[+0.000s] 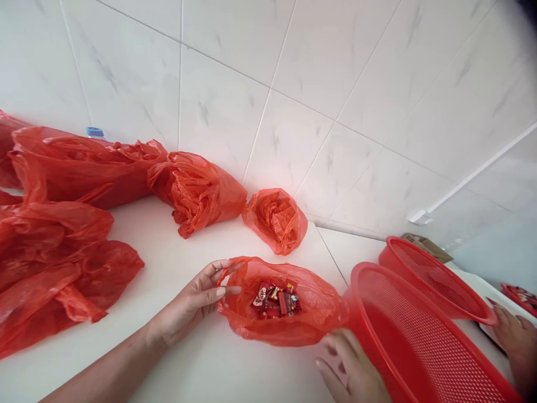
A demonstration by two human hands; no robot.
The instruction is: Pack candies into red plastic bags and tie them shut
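A red plastic bag (289, 331) stands open on the white table in front of me. Several small wrapped packets (277, 299), mostly dark red, lie at its bottom. With thumb and fingers, my left hand (197, 302) grips the bag's left rim by the handle loop. My right hand (352, 364) is just below the bag's right end, its fingers loosely bent and the thumb apart from them. Nothing shows between those fingers, and whether a fingertip touches the plastic is unclear.
Red mesh basket (436, 313) is at the right, with another red basket (436, 274) behind it. Another person's hand (514, 333) is at the far right. Filled red bags (201, 190) line the tiled wall; loose red bags (54, 257) lie left. A crumpled bag (277, 218) sits behind mine.
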